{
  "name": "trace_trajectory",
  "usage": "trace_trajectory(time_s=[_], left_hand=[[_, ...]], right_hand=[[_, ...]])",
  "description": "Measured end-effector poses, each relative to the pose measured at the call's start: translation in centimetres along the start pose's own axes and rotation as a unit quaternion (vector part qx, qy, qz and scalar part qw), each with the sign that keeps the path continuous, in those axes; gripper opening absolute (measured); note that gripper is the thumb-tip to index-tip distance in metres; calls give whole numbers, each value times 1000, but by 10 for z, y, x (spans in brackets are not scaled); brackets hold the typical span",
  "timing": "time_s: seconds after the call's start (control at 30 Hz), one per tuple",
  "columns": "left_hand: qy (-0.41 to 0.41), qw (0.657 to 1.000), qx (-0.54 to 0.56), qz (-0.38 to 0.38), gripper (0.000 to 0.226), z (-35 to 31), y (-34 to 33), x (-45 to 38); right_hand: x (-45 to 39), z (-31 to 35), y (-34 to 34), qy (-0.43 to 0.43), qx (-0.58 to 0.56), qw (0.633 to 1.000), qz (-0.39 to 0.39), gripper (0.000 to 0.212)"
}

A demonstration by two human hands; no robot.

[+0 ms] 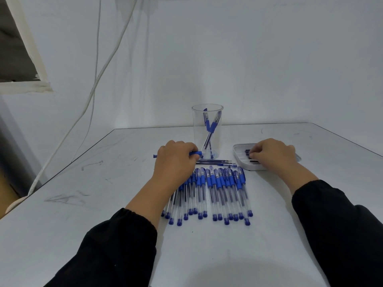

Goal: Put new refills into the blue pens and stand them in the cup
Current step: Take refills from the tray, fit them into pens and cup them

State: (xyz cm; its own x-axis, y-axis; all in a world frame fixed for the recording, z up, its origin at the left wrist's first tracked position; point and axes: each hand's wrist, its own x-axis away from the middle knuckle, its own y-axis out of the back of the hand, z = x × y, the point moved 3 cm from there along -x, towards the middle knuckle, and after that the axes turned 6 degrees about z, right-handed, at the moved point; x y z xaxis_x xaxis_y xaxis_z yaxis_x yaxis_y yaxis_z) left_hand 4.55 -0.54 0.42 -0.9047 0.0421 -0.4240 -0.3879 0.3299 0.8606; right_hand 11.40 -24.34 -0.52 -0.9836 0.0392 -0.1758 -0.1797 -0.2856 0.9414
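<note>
Mid-frame, the left hand (176, 160) pinches a blue pen (195, 153) beside the cup (207, 129); the right hand (273, 155), grip curled, pinches refills (247, 155) in the white tray (240, 151).

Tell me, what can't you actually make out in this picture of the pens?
All from the head view:
- Held pen: its middle is hidden under the left hand, so whether a refill sits inside is unclear.
- White tray: the right hand covers most of the refills; their count is hidden.
- Row of pens: its left part lies under the left wrist.
- Loose refills: too thin to tell new from used.
</note>
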Motion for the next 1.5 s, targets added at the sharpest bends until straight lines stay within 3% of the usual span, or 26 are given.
trace_trajectory(time_s=[0.17, 0.43, 0.57, 0.7, 0.87, 1.5], left_hand=[[-5, 1000, -1, 3, 27, -1, -1, 1], [0, 1000, 1, 12, 26, -1, -2, 2], [1, 1000, 5, 12, 27, -2, -2, 2], [2, 1000, 11, 6, 27, -2, -3, 1], [-9, 1000, 20, 5, 29, -3, -3, 1], [-29, 998, 49, -20, 28, -7, 1, 3]], right_hand=[[-5, -9, -2, -38, 68, 996, 38, 15], [-7, -10, -5, -27, 86, 995, 50, 11], [-3, -9, -1, 18, 56, 998, -16, 15], [4, 5, 6, 123, -14, 987, -104, 20], [21, 37, 7, 241, -11, 963, -118, 18], [32, 48, 8, 254, -21, 961, -109, 22]])
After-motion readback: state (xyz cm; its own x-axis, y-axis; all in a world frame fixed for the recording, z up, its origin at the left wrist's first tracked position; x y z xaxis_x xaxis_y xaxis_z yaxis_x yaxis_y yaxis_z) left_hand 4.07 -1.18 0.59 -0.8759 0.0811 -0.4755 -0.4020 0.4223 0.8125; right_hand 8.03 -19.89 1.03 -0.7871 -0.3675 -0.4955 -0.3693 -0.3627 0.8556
